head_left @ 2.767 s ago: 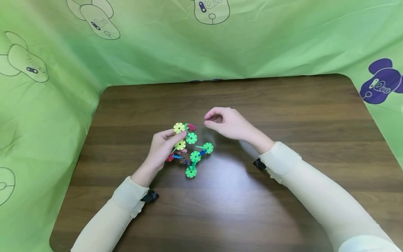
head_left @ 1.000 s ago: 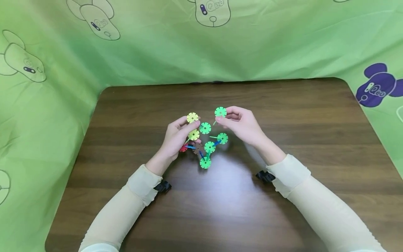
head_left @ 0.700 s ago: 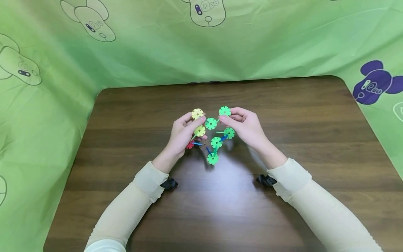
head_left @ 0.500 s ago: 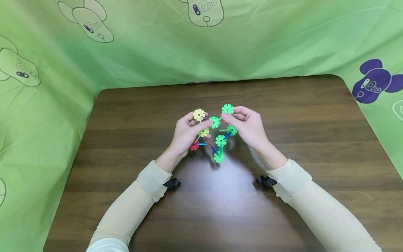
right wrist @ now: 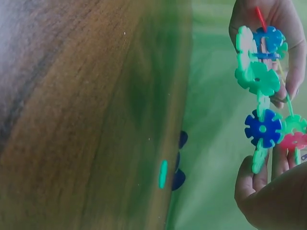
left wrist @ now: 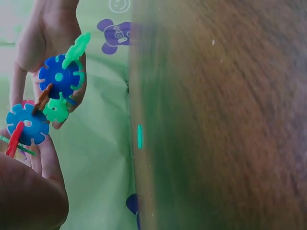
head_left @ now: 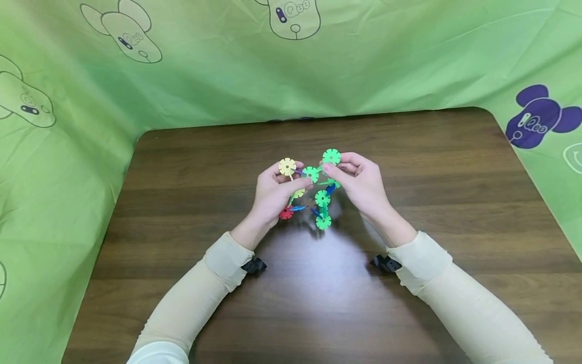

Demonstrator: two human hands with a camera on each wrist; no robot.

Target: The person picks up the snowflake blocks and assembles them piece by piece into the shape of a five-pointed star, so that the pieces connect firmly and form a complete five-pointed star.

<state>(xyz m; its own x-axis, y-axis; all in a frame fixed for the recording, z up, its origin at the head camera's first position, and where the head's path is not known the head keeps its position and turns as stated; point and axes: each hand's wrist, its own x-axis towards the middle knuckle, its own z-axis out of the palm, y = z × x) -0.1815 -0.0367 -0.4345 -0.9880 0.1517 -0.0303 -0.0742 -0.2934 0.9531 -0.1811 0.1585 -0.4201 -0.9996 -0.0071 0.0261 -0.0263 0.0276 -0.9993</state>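
Note:
Several slotted building discs are joined into a bent chain above the table. My left hand grips the chain's left side, beside a yellow disc and a red disc, its thumb near a green disc. At the upper right, my right hand pinches a green disc piece, close to the chain; whether its slots are engaged is hidden by the fingers. More green discs hang below between the hands. Blue discs show from the side in the left wrist view and the right wrist view.
The brown wooden table lies beneath both hands. A green cloth with printed cartoon heads surrounds its far and left sides. Black wrist devices sit at the left cuff and the right cuff.
My right hand, empty at first, came to hold a green disc piece. My left hand carried the chain right and up towards it, closing the gap between them.

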